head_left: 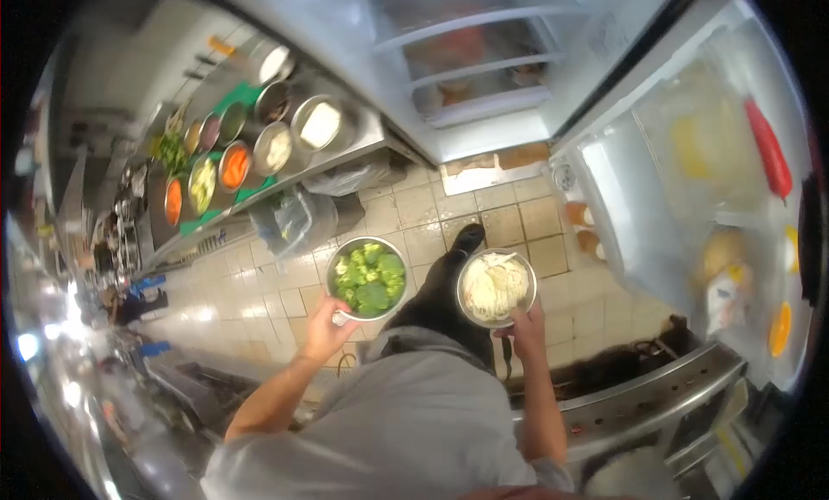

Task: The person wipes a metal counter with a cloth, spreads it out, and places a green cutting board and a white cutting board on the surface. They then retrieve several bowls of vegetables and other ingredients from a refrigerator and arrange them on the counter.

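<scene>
A metal bowl (329, 267) filled with green broccoli florets (371, 280) is in my left hand (325, 329), whose fingers and thumb grip its near left rim. My right hand (525, 329) holds a second metal bowl (532, 286) by its near right edge. Pale, thin strips, like noodles or shredded vegetable (496, 284), fill that one; their exact kind is unclear. Both bowls are level and apart from each other, above the floor in front of my body.
An open refrigerator (492, 139) with shelves stands ahead, its door (630, 189) swung out at right. On the left, a steel counter (367, 130) bears several bowls of cut vegetables, including carrots (235, 167). A lined bin (298, 224) stands below. Tiled floor (414, 211) lies between.
</scene>
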Available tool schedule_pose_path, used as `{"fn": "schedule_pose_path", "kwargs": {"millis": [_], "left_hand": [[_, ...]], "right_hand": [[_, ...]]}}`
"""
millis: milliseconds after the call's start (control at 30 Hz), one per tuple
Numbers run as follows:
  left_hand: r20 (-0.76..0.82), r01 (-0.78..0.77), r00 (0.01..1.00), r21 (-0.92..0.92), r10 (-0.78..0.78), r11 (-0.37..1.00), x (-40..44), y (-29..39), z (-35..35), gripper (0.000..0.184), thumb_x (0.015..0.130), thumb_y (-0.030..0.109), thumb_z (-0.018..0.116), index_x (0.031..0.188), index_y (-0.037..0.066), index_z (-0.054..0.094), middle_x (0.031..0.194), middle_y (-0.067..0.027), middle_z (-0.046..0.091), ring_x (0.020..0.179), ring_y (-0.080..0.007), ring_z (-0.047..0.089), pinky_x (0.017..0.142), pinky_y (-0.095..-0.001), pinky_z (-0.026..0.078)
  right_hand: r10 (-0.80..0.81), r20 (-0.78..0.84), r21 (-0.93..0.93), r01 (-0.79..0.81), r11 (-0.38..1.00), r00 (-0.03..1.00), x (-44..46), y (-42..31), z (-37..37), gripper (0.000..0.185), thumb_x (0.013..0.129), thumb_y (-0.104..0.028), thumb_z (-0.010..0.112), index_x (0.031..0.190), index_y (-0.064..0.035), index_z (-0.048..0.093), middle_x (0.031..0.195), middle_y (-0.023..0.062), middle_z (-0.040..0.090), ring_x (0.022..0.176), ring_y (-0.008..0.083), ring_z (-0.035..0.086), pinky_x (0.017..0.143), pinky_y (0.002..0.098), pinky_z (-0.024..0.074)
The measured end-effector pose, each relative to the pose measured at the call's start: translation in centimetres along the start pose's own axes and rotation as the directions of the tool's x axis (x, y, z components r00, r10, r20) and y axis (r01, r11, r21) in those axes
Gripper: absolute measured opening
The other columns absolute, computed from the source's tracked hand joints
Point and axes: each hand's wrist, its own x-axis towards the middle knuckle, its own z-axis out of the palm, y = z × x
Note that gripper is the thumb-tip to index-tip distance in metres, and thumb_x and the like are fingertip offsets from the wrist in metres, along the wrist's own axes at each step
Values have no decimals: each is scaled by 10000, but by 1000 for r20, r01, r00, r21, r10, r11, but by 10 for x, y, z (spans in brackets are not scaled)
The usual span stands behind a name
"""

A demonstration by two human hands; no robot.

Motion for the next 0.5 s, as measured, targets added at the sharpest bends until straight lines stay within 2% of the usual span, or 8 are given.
{"fn": "schedule_pose_path", "kwargs": {"millis": [33,100,167,300,333,400,433,500], "left_hand": [[-82,98,991,-56,-102,994,-24,-6,-7,347,716,112,888,860,55,578,934,-116,637,900,-256,634,865,-367,518],[-229,150,958,-107,-171,983,-64,-10,-17,358,721,142,888,881,54,580,951,-129,642,894,-273,639,851,-380,518],[-233,222,951,67,-202,973,-76,-2,-30,368,720,172,889,888,58,582,980,-142,641,918,-291,641,839,-388,515],[-348,94,925,-184,-154,978,-66,-31,-19,377,701,169,896,877,65,579,1062,-151,620,1010,-315,616,865,-386,506],[-362,89,919,-198,-157,976,-61,-39,-24,377,701,169,896,877,65,579,1062,-151,620,1010,-315,616,865,-386,506],[-371,-47,927,-235,-45,971,-37,-21,-61,382,711,108,896,876,73,553,1204,-159,590,1167,-287,585,924,-350,504],[-388,-50,920,-249,-52,967,-34,-17,-71,382,711,108,896,876,73,553,1204,-159,590,1167,-287,585,924,-350,504],[-437,-170,896,-176,78,969,-19,-5,-101,380,705,113,897,854,70,550,1343,-212,554,1252,-343,545,967,-378,487]], "right_hand": [[-12,32,-25,13,1000,999,-6,6,-3,459,897,-48,482,1347,11,410,1137,197,615,765,233,697,449,273,582],[-61,38,-36,62,997,997,-5,28,-7,467,895,-56,485,1350,18,411,1120,193,623,775,232,697,460,288,588],[-13,132,-147,32,989,991,-27,-3,16,511,869,-50,497,1367,14,408,1149,199,613,791,244,696,464,303,590],[-110,64,-100,116,988,992,-58,-6,35,572,833,-24,510,1393,2,403,1182,201,602,809,258,692,452,312,581],[-122,35,-92,125,988,992,-67,-3,47,584,826,-18,513,1400,-5,404,1190,200,600,817,262,690,445,315,577],[-128,38,-116,132,984,991,-83,-21,72,596,821,-18,515,1406,-14,400,1190,197,601,827,267,688,442,318,576],[-122,33,-115,125,985,992,-85,-17,76,607,816,-18,516,1411,-24,396,1190,193,601,838,271,686,439,321,575],[-130,28,-165,133,977,991,-96,-29,100,611,815,-20,526,1412,-36,398,1192,193,600,827,281,684,431,323,569]]}}
